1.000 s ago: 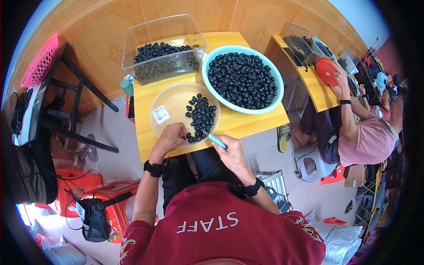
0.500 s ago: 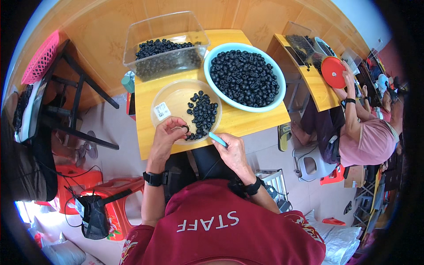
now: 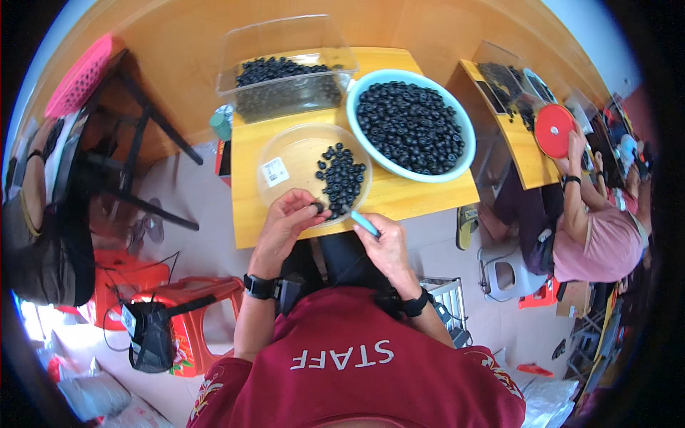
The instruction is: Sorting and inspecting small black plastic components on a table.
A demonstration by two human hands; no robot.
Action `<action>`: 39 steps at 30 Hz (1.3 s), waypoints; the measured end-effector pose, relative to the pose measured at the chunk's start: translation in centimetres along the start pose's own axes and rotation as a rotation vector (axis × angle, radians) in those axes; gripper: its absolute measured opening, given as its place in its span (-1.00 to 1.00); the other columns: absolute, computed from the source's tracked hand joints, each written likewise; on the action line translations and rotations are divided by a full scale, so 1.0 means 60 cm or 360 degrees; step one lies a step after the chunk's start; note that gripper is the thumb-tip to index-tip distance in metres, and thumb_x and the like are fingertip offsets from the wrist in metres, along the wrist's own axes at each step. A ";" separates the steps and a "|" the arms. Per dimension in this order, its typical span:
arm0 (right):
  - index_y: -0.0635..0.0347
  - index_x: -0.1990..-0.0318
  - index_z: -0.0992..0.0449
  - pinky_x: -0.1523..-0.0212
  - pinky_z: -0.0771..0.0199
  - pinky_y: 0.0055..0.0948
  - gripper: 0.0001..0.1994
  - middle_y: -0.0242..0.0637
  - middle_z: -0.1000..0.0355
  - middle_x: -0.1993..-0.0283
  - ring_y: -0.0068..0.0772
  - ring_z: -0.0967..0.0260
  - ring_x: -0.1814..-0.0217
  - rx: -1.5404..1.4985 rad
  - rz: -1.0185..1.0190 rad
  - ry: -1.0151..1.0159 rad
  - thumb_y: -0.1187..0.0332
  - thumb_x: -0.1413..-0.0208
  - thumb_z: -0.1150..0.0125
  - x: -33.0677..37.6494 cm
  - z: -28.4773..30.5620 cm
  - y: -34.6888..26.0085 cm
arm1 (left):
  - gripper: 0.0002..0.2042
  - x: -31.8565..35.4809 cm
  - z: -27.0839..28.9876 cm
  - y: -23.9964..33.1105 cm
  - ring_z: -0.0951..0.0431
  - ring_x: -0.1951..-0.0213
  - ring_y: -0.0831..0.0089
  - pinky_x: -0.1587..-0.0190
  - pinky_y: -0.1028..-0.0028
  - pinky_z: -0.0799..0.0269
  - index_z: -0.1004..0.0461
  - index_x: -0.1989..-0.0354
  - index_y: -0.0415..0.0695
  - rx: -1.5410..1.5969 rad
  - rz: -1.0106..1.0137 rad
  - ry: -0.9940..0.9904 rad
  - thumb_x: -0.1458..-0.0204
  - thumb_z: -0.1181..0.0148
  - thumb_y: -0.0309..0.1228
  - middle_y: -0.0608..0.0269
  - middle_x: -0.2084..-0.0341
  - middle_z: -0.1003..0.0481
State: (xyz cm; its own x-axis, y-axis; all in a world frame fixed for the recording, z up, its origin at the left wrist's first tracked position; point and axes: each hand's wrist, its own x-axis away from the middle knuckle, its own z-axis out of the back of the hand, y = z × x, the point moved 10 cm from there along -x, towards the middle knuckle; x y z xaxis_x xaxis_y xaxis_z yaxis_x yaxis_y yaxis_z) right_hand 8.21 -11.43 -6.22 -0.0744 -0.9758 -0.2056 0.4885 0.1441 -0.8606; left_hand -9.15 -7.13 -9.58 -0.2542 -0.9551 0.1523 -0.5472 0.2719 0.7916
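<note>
Single black piece (image 3: pixel 317 207) separated from the pile (image 3: pixel 344 178)

A yellow worktop (image 3: pixel 428 201) occupies the upper centre of the frame. A round clear dish (image 3: pixel 303 151) stands at its near side, with a white label (image 3: pixel 275 172) at the left part and the pile of small, round, black pieces at the right part.

State of the hands: the left hand (image 3: pixel 287 220), at the centre of the frame, pinches the black piece between thumb and fingertips, above the dish's lower edge and just beside the pile. The right hand (image 3: pixel 385 248), slightly right of centre, is wrapped around a light-blue handle (image 3: pixel 365 224) directed up and left. The far end of this tool is too small to make out; contact with the pieces cannot be confirmed.

Change: one second earlier, the left fingertips are down at the pile's lower-left side. Now they present one piece toward the handle. The right hand's grip is unchanged. In judgement, the pieces are handled singly, and this one is isolated for attention.

Remaining stock: a light-blue bowl (image 3: pixel 469 140) at upper right of centre is full of similar pieces; a clear box (image 3: pixel 282 39) at upper left of centre is partly filled.

Surroundings: a co-worker's forearm (image 3: pixel 33 187) is now visible at the far left.
</note>
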 end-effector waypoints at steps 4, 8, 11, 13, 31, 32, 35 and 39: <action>0.33 0.26 -0.52 0.49 -0.36 -0.47 -0.82 -0.15 -0.47 0.47 -0.41 -0.41 0.52 -0.0058 0.0077 0.0017 0.40 -0.03 -0.18 0.001 0.018 -0.021 | -0.84 -0.005 -0.010 -0.011 -0.56 0.32 0.44 0.23 0.57 -0.51 -0.41 0.21 -0.21 0.0042 0.0106 -0.0095 -0.02 -0.14 -0.54 0.19 0.33 -0.51; 0.34 0.25 -0.51 0.52 -0.34 -0.48 -0.82 -0.15 -0.48 0.45 -0.41 -0.41 0.53 -0.0182 0.0168 0.0016 0.41 -0.06 -0.13 -0.002 0.012 -0.033 | -0.83 -0.008 0.002 -0.029 -0.56 0.33 0.47 0.25 0.61 -0.50 -0.44 0.18 -0.21 0.0177 0.0170 -0.0152 -0.03 -0.13 -0.54 0.18 0.30 -0.52; 0.29 0.25 -0.52 0.51 -0.36 -0.45 -0.83 -0.16 -0.48 0.43 -0.38 -0.43 0.52 -0.0018 0.0157 -0.0117 0.40 -0.05 -0.14 -0.008 0.001 -0.061 | -0.83 -0.009 0.003 -0.036 -0.56 0.33 0.47 0.24 0.61 -0.50 -0.44 0.18 -0.21 0.0286 0.0183 -0.0162 -0.03 -0.13 -0.54 0.19 0.31 -0.52; 0.27 0.25 -0.52 0.51 -0.36 -0.42 -0.84 -0.16 -0.48 0.43 -0.34 -0.43 0.52 -0.0004 0.0233 -0.0108 0.40 -0.04 -0.15 -0.009 -0.005 -0.070 | -0.83 -0.010 0.000 -0.038 -0.57 0.33 0.47 0.24 0.61 -0.50 -0.44 0.18 -0.21 0.0338 0.0190 -0.0169 -0.03 -0.13 -0.54 0.19 0.31 -0.52; 0.25 0.25 -0.52 0.49 -0.39 -0.40 -0.84 -0.15 -0.46 0.43 -0.23 -0.43 0.50 0.0107 0.0400 -0.0084 0.41 -0.02 -0.16 -0.014 -0.015 -0.082 | -0.84 0.017 -0.051 -0.026 -0.53 0.38 0.53 0.30 0.61 -0.49 -0.40 0.21 -0.19 0.0538 0.0279 -0.0226 -0.03 -0.15 -0.53 0.26 0.38 -0.49; 0.29 0.23 -0.52 0.46 -0.39 -0.43 -0.83 -0.13 -0.47 0.41 -0.23 -0.44 0.46 0.0128 0.0425 -0.0121 0.45 -0.03 -0.14 -0.014 -0.019 -0.083 | -0.85 0.027 -0.054 -0.006 -0.53 0.38 0.53 0.30 0.61 -0.48 -0.40 0.22 -0.19 0.0450 0.0165 -0.0138 -0.03 -0.14 -0.52 0.26 0.40 -0.49; 0.28 0.23 -0.52 0.45 -0.40 -0.41 -0.83 -0.13 -0.47 0.39 -0.22 -0.45 0.45 0.0143 0.0465 -0.0123 0.44 -0.02 -0.15 -0.014 -0.022 -0.078 | -0.87 0.014 -0.032 -0.021 -0.51 0.42 0.52 0.31 0.61 -0.46 -0.40 0.25 -0.19 0.0520 0.0252 -0.0124 -0.02 -0.15 -0.53 0.24 0.42 -0.48; 0.22 0.28 -0.54 0.39 -0.43 -0.25 -0.83 -0.09 -0.49 0.37 -0.03 -0.45 0.38 0.0242 0.0108 0.0129 0.34 -0.04 -0.13 -0.045 0.023 0.012 | -0.86 0.037 -0.065 0.013 -0.48 0.46 0.54 0.37 0.63 -0.41 -0.37 0.28 -0.20 0.0472 0.0194 -0.0411 0.01 -0.17 -0.55 0.23 0.44 -0.47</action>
State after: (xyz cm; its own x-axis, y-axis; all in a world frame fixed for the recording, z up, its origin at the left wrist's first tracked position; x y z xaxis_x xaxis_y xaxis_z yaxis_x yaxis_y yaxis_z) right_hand 9.96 -8.94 -5.62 -0.1033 -0.9474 -0.3030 0.6201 0.1768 -0.7643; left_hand -7.04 -9.49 -6.30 -0.5024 -0.8631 0.0509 -0.6972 0.4393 0.5665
